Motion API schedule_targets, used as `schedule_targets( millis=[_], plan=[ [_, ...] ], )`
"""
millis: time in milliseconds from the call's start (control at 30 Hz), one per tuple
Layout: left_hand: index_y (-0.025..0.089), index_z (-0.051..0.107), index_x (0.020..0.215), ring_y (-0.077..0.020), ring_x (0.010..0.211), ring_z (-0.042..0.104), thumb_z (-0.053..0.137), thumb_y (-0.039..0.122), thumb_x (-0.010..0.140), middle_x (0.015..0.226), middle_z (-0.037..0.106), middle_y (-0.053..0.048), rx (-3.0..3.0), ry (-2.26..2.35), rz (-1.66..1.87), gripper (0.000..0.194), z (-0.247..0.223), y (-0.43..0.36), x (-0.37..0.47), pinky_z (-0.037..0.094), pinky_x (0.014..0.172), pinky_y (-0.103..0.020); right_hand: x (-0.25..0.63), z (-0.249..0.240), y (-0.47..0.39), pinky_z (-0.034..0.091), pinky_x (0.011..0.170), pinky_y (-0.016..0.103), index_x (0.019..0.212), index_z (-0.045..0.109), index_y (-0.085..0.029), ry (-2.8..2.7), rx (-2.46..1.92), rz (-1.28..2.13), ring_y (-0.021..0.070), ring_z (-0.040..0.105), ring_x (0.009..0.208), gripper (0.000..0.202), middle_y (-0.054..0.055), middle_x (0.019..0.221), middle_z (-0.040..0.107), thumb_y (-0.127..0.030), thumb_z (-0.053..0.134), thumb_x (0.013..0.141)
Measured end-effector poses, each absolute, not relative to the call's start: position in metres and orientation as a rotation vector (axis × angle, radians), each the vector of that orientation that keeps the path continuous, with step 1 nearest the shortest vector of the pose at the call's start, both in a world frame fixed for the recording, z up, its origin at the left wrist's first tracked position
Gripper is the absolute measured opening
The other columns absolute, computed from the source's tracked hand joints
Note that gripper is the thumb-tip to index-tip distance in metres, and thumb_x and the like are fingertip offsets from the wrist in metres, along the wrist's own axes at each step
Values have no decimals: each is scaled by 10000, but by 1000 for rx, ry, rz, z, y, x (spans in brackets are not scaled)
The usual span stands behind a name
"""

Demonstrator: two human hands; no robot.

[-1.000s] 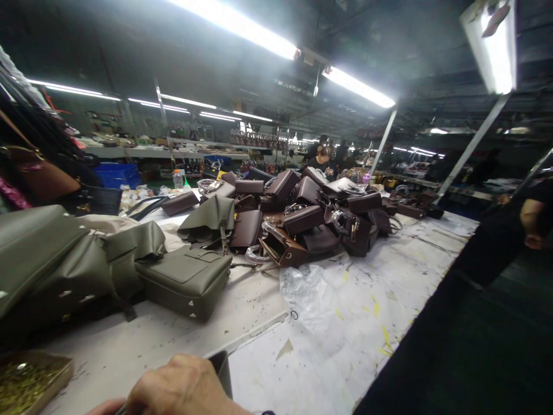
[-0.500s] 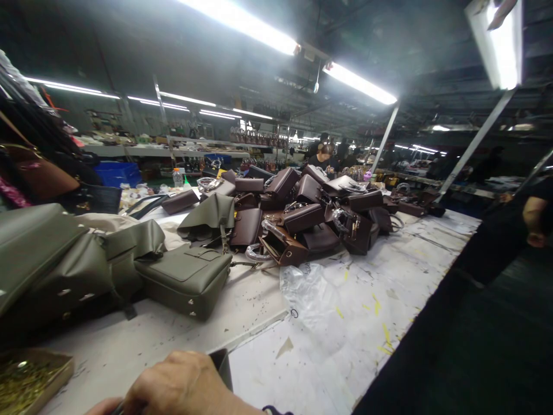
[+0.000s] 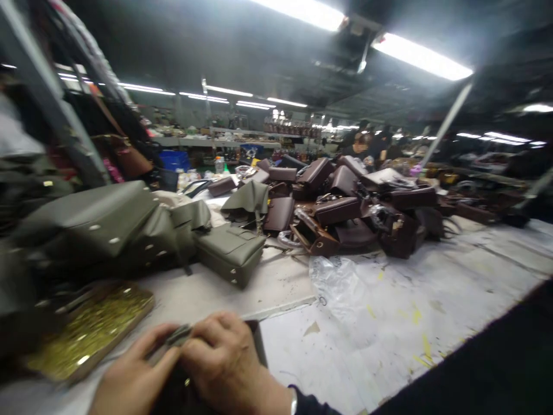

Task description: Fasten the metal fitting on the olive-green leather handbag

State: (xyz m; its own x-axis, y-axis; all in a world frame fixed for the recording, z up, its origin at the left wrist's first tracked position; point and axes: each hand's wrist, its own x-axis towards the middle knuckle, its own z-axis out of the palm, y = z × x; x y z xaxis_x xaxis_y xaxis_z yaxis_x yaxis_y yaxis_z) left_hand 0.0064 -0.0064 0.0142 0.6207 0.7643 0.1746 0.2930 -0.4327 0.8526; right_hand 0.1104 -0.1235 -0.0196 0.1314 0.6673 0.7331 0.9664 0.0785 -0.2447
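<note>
At the bottom of the head view, my left hand pinches a folded olive-grey edge of a dark bag between thumb and fingers. My right hand is closed over the same edge, its fingers bent and touching those of the left. Most of the bag is hidden under my hands and by the frame's lower edge; a small gold-coloured stud shows on its dark side. To the left of my hands lies a shallow tray full of small brass-coloured metal pieces.
Olive-green bags with metal feet lie behind the tray. Beyond them spreads a heap of dark brown handbags, some with wrapped handles. Crumpled clear plastic and yellow scraps lie on the white table.
The view has swung left, so the tray and olive bags show further right. My left hand has come into view beside the right, both at the bag's edge.
</note>
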Motion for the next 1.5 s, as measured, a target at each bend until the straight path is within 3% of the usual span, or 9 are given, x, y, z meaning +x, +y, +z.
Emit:
schedule_targets(
  millis=[133,267,367,533,667,967,1267,1400,1500],
  plan=[
    [225,683,955,-291,993,694,576,355,706,981,738,-42,2027,954,687,300,7,-14,-8,544,960,-431,107,-13,-147,461,922,362,992,658,-245,-1469,-1685,-422,218,629,1052,84,18,1054,717,-270,585,1025],
    [194,662,1002,-216,991,679,551,238,739,995,721,-33,2006,944,696,289,-2,-16,-10,512,946,-333,110,-25,-152,410,611,301,901,682,-226,-1622,-1812,-187,173,649,691,164,12,804,692,-280,585,1022],
    [195,664,993,-193,967,676,551,194,743,986,716,-17,2001,919,705,274,-3,-18,-12,507,919,-298,109,-30,-153,348,540,325,774,655,-215,-1681,-2027,-244,194,642,593,198,7,697,664,-299,703,947],
    [185,675,986,-201,991,681,556,188,730,1004,721,-26,1953,891,714,283,-3,-15,-11,502,937,-306,111,-26,-152,439,667,328,990,688,-224,-1643,-2119,-108,237,714,819,211,22,922,723,-382,784,889],
    [181,678,980,-210,991,681,550,207,714,998,724,-30,1935,877,716,296,-6,-11,-9,496,932,-322,109,-26,-143,458,723,329,1029,676,-204,-1620,-2129,154,253,719,918,281,30,948,739,-439,763,903],
    [192,664,991,-216,1001,679,574,255,723,998,718,-23,1947,890,705,290,-4,-13,-10,484,950,-338,110,-27,-148,425,734,325,941,650,-212,-1518,-2123,8,224,682,865,43,18,926,704,-247,672,951],
    [245,644,1105,-212,942,688,558,254,820,1019,720,7,2199,984,816,298,-10,-28,-14,489,889,-343,112,-32,-141,394,648,337,867,657,-199,-1611,-2112,-96,225,661,753,77,33,841,697,-219,719,907],
    [239,619,1103,-214,881,698,582,218,841,983,716,6,2317,965,919,265,-18,-30,-15,508,823,-334,117,-26,-146,433,699,325,980,666,-212,-1546,-1786,-184,204,626,805,104,18,888,664,-304,706,951],
    [231,608,1112,-219,880,700,584,171,859,998,716,-6,2433,897,1012,262,-24,-31,-16,522,807,-335,120,-22,-146,453,915,389,1243,628,-204,-1462,-1714,-333,265,579,1045,289,71,1111,666,-193,665,957]
  ],
)
